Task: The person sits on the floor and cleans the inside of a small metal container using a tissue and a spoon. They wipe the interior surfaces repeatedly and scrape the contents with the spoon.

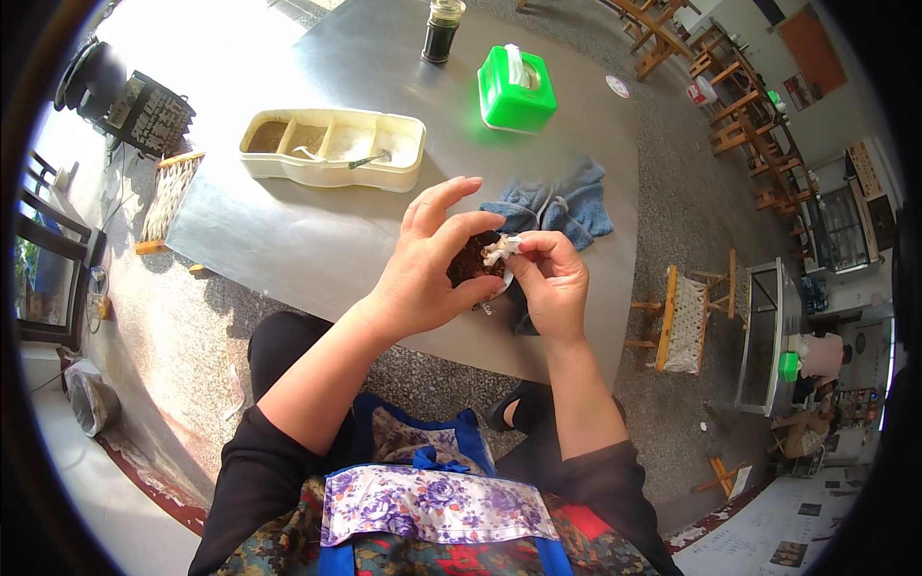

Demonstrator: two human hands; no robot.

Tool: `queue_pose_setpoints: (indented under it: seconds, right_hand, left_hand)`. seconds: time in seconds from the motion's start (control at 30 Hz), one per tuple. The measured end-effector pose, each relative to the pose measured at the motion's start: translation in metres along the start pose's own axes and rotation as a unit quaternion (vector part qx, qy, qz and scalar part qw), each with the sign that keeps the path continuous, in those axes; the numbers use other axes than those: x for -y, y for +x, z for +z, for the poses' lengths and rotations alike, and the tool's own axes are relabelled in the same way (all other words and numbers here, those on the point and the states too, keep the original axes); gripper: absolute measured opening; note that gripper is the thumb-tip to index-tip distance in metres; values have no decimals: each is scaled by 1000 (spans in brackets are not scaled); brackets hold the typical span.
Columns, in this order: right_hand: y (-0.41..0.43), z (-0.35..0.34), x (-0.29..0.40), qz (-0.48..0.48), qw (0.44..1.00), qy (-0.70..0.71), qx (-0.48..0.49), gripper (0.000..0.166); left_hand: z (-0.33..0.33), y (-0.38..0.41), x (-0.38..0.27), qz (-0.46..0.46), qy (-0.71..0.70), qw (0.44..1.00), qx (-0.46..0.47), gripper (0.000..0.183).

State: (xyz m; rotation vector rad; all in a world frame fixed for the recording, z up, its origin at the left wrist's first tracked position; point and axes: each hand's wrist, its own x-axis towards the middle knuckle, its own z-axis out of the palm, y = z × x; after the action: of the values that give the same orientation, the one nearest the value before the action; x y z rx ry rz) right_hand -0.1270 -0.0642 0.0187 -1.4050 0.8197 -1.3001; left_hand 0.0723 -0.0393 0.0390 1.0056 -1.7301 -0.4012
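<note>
My left hand [425, 266] curves its thumb and index finger around a small round container [468, 265] with dark red-brown contents or residue, perhaps chilli. Most of its body is hidden by the fingers. Pinched in my right hand [553, 277] is a crumpled, brown-stained white tissue [502, 248], pressed at the container's rim. Both hands are above the near part of a metal-topped table [346, 245]. Just beyond the right hand lies a rumpled blue cloth [569, 201]; a dark piece of something shows beneath that hand.
A cream four-compartment seasoning box [331, 173] with spoons stands at the back left. Behind are a green tissue box [515, 101] and a glass jar of dark liquid [441, 36]. Woven stools [681, 320] flank the table. A person [821, 356] sits far right.
</note>
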Motion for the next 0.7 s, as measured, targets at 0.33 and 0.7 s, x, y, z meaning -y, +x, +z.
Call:
queue_pose_setpoints:
  seconds: [0.33,0.7]
  right_hand:
    - [2,11,36,102,992,62,25,30]
    - [3,1,34,51,996,-71,34,38]
  left_hand:
    - [-7,5,4,93,88,989,74,53]
    - [-2,8,1,38,29,995,84,38]
